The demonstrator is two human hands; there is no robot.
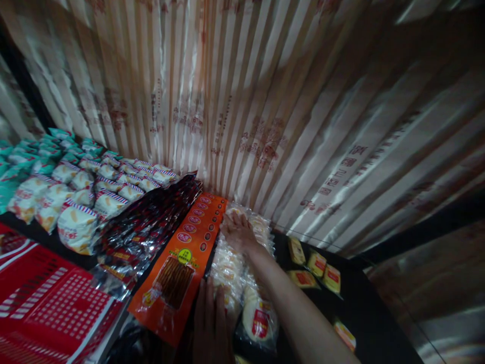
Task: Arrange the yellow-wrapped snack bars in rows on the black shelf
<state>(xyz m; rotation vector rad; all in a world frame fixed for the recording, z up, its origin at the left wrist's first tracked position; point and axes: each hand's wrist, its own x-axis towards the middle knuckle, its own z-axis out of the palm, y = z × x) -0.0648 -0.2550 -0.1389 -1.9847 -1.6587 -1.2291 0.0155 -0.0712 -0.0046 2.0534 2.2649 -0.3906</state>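
Observation:
Two rows of clear-wrapped, pale round snacks (229,267) run from front to back on a dark surface. My right hand (239,233) lies on the far part of these rows, palm down, fingers spread. Close to the front, my left hand (212,321) rests against the left row with its fingers stretched out. A flat orange snack packet (178,273) with several printed ovals lies just left of both hands. One wrapped snack with a red label (260,322) shows at the front of the right row.
Dark shiny packets (151,220) are stacked left of the orange packet, beyond them white snack bags (79,225) and teal bags (45,151). A red plastic basket (70,298) occupies the lower left. Small yellow packets (317,264) lie right; printed sheeting (235,101) hangs behind.

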